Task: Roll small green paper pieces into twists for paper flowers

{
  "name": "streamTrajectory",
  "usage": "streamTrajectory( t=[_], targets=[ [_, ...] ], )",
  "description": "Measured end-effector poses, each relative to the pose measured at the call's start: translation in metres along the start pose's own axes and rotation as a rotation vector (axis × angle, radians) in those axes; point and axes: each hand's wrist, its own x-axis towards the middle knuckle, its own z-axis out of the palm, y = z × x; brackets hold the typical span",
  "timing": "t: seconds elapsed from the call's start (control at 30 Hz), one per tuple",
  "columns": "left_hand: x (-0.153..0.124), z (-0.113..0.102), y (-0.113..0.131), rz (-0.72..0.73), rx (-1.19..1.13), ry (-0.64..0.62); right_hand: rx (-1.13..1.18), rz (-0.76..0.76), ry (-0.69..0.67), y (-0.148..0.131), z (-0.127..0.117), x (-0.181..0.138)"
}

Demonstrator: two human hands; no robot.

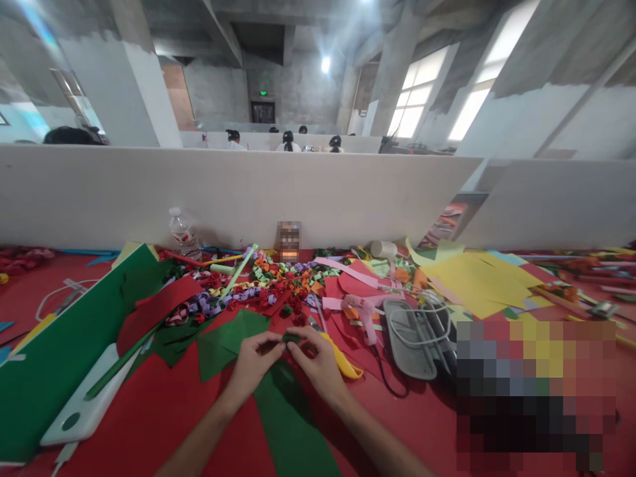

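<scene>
My left hand (259, 356) and my right hand (314, 358) meet at the middle of the table, fingertips pinched together. Between them is a small dark green piece (291, 338), probably paper; its shape is mostly hidden by my fingers. Under my wrists runs a wide green paper strip (293, 424) over red paper. Just beyond my left hand lie green paper sheets (243, 331). A yellow-handled tool (342, 358) rests right beside my right hand, its far end partly covered. Further off spreads a pile of small coloured paper pieces (278, 278).
Right of my hands are a pink glue gun (365, 317) with a black cord and a grey tray (405, 341). Yellow paper sheets (477, 281) lie beyond. At left stand a green board (74, 358) and a white power strip (89, 397). A plastic bottle (181, 232) stands by the white partition (238, 192).
</scene>
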Motion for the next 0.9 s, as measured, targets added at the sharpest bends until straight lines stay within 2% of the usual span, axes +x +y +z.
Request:
streamTrajectory(
  t=[0.1, 0.27, 0.5, 0.63, 0.9],
  targets=[
    [-0.002, 0.001, 0.006, 0.027, 0.033, 0.019, -0.007, 0.0, 0.018, 0.0, 0.0, 0.0],
    [-0.003, 0.003, 0.009, 0.055, 0.033, 0.012, -0.032, -0.069, -0.031, -0.002, 0.0, 0.001],
    [-0.001, 0.002, -0.001, -0.07, -0.095, -0.036, -0.03, -0.072, -0.007, -0.003, -0.002, 0.002],
    [-0.002, 0.002, -0.004, -0.093, -0.129, -0.057, -0.032, -0.068, -0.006, -0.003, -0.001, 0.002],
    [0.001, 0.003, -0.008, -0.307, -0.518, 0.11, 0.185, 0.059, 0.074, 0.005, 0.003, -0.001]
  ],
)
